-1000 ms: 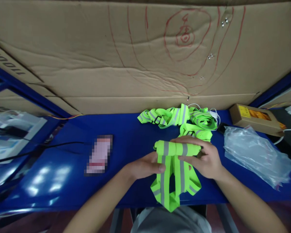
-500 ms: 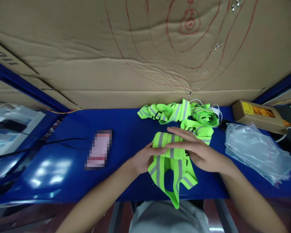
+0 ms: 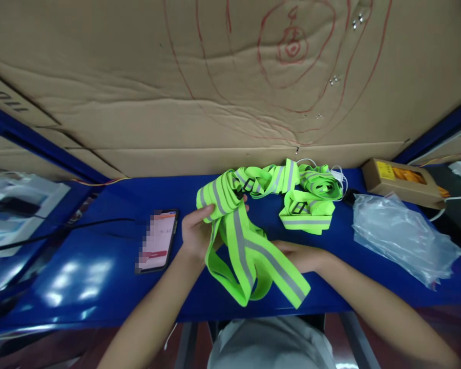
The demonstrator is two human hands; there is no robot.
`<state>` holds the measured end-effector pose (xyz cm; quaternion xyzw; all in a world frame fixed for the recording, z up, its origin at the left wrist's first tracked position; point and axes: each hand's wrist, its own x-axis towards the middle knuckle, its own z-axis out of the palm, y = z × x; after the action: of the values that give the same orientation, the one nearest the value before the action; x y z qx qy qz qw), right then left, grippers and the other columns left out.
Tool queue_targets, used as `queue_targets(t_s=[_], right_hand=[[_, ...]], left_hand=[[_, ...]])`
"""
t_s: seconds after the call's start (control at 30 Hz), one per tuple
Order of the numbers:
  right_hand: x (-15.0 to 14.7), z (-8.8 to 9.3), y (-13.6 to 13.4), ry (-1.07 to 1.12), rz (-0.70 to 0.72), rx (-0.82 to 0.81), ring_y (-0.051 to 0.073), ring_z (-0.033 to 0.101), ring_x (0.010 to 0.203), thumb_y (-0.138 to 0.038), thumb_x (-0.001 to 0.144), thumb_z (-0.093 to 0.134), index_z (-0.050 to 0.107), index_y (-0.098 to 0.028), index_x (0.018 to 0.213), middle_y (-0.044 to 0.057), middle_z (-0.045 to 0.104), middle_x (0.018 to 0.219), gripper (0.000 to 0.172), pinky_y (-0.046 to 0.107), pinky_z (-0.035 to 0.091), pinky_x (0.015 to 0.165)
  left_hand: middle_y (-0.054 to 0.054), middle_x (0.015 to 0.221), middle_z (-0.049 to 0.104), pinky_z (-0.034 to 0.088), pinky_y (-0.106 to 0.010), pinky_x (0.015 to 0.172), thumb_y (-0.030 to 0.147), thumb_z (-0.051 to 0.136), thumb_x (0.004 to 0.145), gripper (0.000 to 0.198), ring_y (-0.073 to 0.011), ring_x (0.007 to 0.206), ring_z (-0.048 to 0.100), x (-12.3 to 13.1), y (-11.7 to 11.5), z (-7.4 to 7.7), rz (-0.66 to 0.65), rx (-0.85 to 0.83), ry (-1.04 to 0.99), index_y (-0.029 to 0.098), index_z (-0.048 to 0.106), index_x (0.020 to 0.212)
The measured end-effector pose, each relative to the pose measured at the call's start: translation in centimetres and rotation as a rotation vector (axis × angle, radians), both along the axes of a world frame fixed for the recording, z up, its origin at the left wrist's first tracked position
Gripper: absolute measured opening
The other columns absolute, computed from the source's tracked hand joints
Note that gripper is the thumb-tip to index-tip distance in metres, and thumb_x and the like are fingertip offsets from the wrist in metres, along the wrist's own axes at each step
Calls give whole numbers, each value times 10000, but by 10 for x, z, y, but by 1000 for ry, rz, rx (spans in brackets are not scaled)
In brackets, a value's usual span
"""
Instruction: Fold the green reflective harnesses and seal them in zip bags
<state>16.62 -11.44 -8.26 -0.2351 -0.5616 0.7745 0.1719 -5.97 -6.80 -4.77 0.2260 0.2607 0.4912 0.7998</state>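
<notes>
My left hand [image 3: 197, 233] is closed around a folded roll of neon-green reflective strap [image 3: 218, 197] with a silver-grey stripe, its thumb on the near side. Loose loops and a free end [image 3: 278, 266] of this strap hang down from the roll over the table's front part. Behind the hanging strap is my right hand [image 3: 297, 254], touching or very close to it; the strap covers its fingers. Beyond the hands lie more green reflective straps: a loose bundle [image 3: 272, 177], a coiled one [image 3: 320, 182] and a folded one [image 3: 307, 212] with a black buckle.
On the blue table [image 3: 111, 215] a phone [image 3: 159, 241] lies at left near a black cable [image 3: 80, 225]. Clear plastic bags [image 3: 403, 236] and an open cardboard box [image 3: 403, 182] with orange contents are at right. A cardboard wall [image 3: 138, 123] with red drawn rings rises behind.
My left hand has moved left and up with the strap roll. My right hand has come off the top of the roll and dropped lower, behind the hanging strap.
</notes>
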Motion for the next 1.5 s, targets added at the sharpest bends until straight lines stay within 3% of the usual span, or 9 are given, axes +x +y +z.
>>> queue_targets(t_s=[0.23, 0.4, 0.6, 0.77, 0.9, 1.03, 1.23, 1.37, 1.5], right_hand=[[7, -14, 15, 44, -85, -284, 232, 720, 956, -337, 719, 892, 732, -159, 1114, 88, 742, 1031, 462, 356, 647, 756], [21, -22, 27, -32, -166, -194, 152, 679, 758, -239, 596, 937, 761, -144, 826, -17, 688, 764, 305, 357, 649, 788], [35, -26, 40, -270, -475, -36, 238, 737, 909, -452, 743, 847, 782, -188, 1095, 59, 788, 965, 445, 401, 607, 878], [26, -17, 36, -320, -709, 339, 273, 611, 1292, -649, 993, 456, 705, -237, 1285, 78, 686, 1352, 562, 448, 422, 1162], [15, -13, 22, -219, -709, 711, 265, 514, 1398, -533, 994, 566, 508, -267, 1487, 95, 549, 1512, 564, 451, 365, 1206], [14, -6, 14, -6, -624, 662, 268, 459, 1446, -534, 944, 654, 340, -314, 1582, 85, 409, 1620, 744, 418, 400, 1183], [25, 12, 21, -231, -513, 528, 301, 663, 1214, -478, 862, 763, 669, -212, 1306, 98, 691, 1334, 526, 436, 509, 1070], [21, 12, 19, -287, -653, 713, 303, 674, 1193, -436, 862, 766, 708, -210, 1204, 96, 714, 1293, 414, 422, 518, 1047], [14, 12, 12, -280, -718, 685, 266, 723, 1032, -446, 876, 747, 713, -212, 1145, 65, 762, 1139, 358, 350, 575, 899]], left_hand=[[-110, 1145, 787, 546, -461, 1067, 292, 652, 853, 399, -363, 1203, 685, 1, 19, -7, 242, 42, 20, 132, 723, 1211], [-111, 1129, 794, 579, -413, 1027, 199, 713, 812, 372, -337, 1182, 701, 0, 31, -15, 304, 27, 56, 111, 727, 1173], [-98, 1090, 804, 589, -398, 1016, 104, 747, 768, 396, -320, 1155, 718, 3, 33, -22, 335, 41, 89, 141, 723, 1162], [-111, 1137, 789, 579, -406, 1037, 147, 791, 760, 466, -322, 1147, 721, 9, 25, -24, 244, 42, 98, 132, 692, 1215], [-119, 1100, 795, 594, -427, 994, 176, 835, 714, 514, -338, 1096, 739, 16, 12, -25, 127, 3, 125, 120, 692, 1204], [-112, 964, 808, 628, -389, 830, 175, 924, 590, 501, -319, 897, 777, 26, -9, -30, -80, -23, 233, 110, 728, 1047], [-44, 846, 789, 584, -316, 683, 130, 936, 565, 550, -228, 709, 750, 44, -32, -41, -272, -97, 294, 170, 710, 1065], [-64, 811, 783, 583, -336, 718, 167, 919, 565, 430, -229, 705, 738, 46, -29, -47, -306, -223, 224, 130, 747, 957], [-95, 837, 792, 578, -346, 739, 200, 911, 579, 363, -245, 731, 741, 41, -23, -49, -397, -244, 205, 115, 773, 904]])
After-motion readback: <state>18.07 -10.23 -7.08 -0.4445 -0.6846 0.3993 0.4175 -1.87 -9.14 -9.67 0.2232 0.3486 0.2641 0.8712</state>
